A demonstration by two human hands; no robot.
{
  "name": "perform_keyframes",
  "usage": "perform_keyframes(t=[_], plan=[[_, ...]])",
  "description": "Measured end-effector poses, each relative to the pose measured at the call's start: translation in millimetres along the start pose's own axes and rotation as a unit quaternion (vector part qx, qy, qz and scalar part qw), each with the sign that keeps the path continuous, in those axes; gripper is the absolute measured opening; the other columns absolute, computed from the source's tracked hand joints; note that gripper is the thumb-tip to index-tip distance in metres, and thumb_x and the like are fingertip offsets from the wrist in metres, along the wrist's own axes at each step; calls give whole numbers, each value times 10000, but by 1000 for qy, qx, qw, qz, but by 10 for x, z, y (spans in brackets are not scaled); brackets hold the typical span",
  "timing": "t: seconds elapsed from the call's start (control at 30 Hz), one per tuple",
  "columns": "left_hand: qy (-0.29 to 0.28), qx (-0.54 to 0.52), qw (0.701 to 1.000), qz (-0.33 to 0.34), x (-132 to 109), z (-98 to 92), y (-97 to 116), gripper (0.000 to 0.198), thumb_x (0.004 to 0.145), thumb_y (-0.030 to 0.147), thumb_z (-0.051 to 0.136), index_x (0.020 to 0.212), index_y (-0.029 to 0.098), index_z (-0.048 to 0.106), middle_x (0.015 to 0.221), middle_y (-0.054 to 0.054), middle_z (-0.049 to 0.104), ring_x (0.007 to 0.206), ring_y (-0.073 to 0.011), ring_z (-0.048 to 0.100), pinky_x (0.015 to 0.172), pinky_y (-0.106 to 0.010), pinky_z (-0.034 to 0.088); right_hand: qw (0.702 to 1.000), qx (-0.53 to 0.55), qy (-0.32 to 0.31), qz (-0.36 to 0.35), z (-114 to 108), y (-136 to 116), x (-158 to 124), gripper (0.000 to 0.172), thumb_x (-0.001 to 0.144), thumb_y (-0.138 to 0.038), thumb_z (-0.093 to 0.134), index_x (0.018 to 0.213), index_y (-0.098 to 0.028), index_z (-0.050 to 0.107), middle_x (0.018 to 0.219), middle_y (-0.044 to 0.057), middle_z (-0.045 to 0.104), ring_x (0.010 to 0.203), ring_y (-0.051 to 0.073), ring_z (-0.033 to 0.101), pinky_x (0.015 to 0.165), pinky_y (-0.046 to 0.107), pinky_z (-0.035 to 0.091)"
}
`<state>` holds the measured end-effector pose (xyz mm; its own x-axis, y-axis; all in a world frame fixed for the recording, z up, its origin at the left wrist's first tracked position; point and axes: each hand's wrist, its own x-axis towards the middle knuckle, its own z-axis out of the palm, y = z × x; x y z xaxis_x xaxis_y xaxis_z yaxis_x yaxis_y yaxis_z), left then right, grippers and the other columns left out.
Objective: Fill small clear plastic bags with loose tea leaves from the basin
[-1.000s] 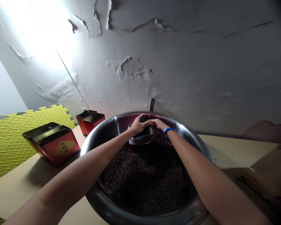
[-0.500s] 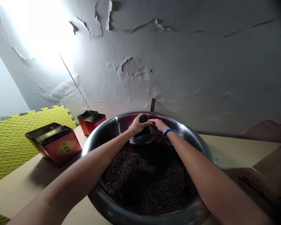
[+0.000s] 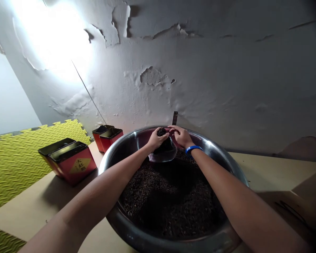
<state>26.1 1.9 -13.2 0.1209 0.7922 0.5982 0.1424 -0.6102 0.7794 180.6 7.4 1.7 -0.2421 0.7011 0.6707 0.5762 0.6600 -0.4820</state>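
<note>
A wide steel basin [image 3: 111, 230] holds a bed of dark loose tea leaves [image 3: 144, 188]. Near its far side my left hand [image 3: 156, 140] is curled round a clump of dark tea leaves [image 3: 161, 131], which shows between thumb and fingers. Just below that hand is a clear plastic bag [image 3: 163, 157] with dark contents; whether the hand also touches the bag I cannot tell. My right hand [image 3: 183, 136], with a blue wristband [image 3: 193, 148], is beside the bag on the right. Its fingers are apart and point left, with nothing seen in them.
Red tins with black rims stand left of the basin: a nearer pair [image 3: 76, 165] and a farther pair [image 3: 111, 137]. A yellow foam mat [image 3: 18, 165] lies beyond the tabletop [image 3: 274, 172]. Behind rises a peeling wall [image 3: 213, 77]. A dark thin object [image 3: 292, 211] is at the right.
My right hand has drawn back from the left hand, and its fingers have spread. My left hand keeps its curled grip. The whole view has shifted slightly.
</note>
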Motion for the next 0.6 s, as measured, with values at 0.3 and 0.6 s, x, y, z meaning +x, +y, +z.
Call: perform_keyframes(t=[0.3,0.6], plan=[[6,-28,999,-30,12,-14,-6,313,646,377,613,831,131,555,717,-4,560,649,-105,493,629,-219,402,998,44,-50,9,24,-89,-23,442,715,-109,366,1087,-188,592,1070,3,599,1011,158,518,922,286,370],[9,-37,999,-25,-5,-24,4,346,650,392,618,865,127,559,771,-22,583,681,-113,512,647,-226,408,993,95,-59,-34,61,21,-3,447,677,-85,363,1028,-168,627,1057,16,606,1020,151,520,928,269,364]])
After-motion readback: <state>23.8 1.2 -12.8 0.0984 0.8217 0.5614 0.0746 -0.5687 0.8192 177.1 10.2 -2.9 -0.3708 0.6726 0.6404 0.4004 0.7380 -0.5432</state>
